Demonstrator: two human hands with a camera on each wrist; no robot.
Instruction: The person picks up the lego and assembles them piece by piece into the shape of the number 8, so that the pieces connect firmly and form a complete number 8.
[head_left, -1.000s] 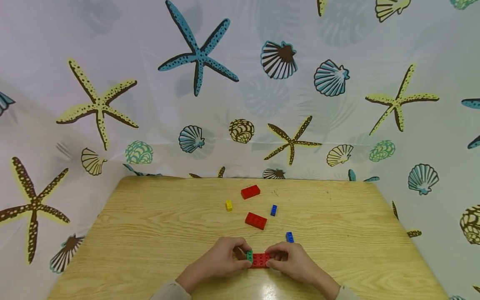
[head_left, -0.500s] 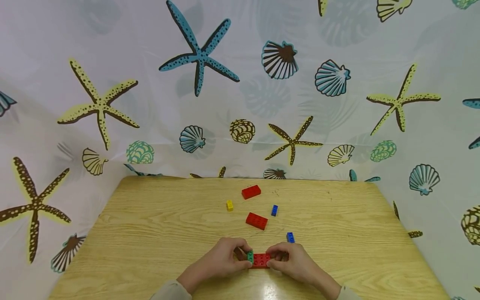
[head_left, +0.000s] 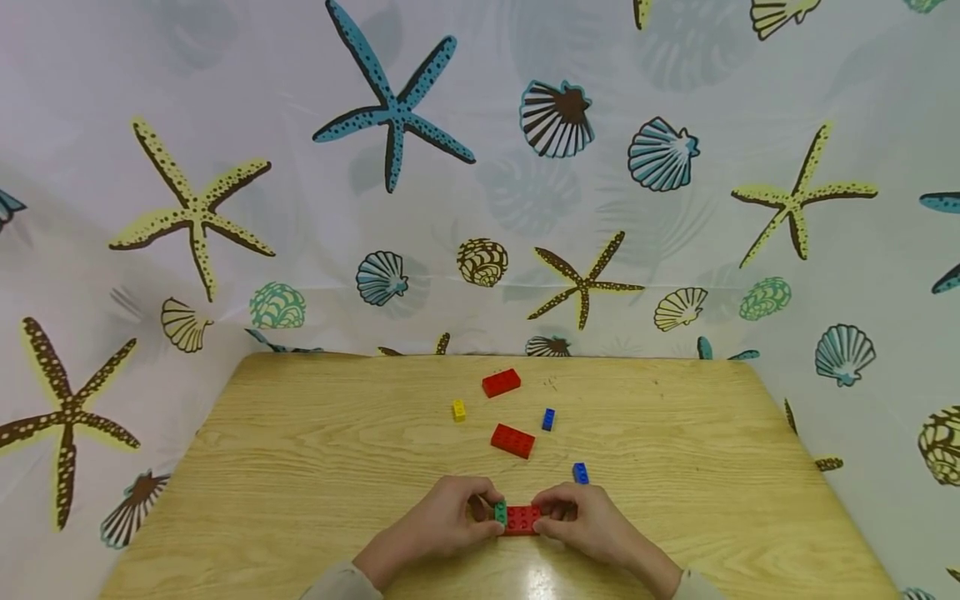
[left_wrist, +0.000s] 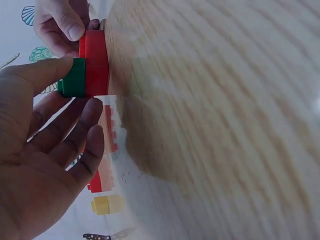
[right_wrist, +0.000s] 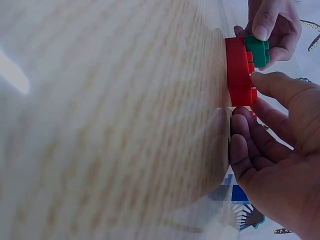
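A red toy brick (head_left: 522,521) with studs on top lies on the table near its front. Across its left end sits a small green brick (head_left: 500,513), raised on top of the red one in both wrist views. My left hand (head_left: 452,518) pinches the green brick between thumb and index finger; its other fingers curve loosely below in the left wrist view. At the opposite end my right hand (head_left: 587,523) grips the red brick's right end with thumb and forefinger (right_wrist: 272,117).
Beyond the hands lie a red brick (head_left: 513,441), another red brick (head_left: 501,382) farther back, a yellow brick (head_left: 459,410) and two blue bricks, one farther off (head_left: 548,419) and one close by the right hand (head_left: 581,473). A patterned curtain (head_left: 450,208) surrounds the wooden table (head_left: 315,450).
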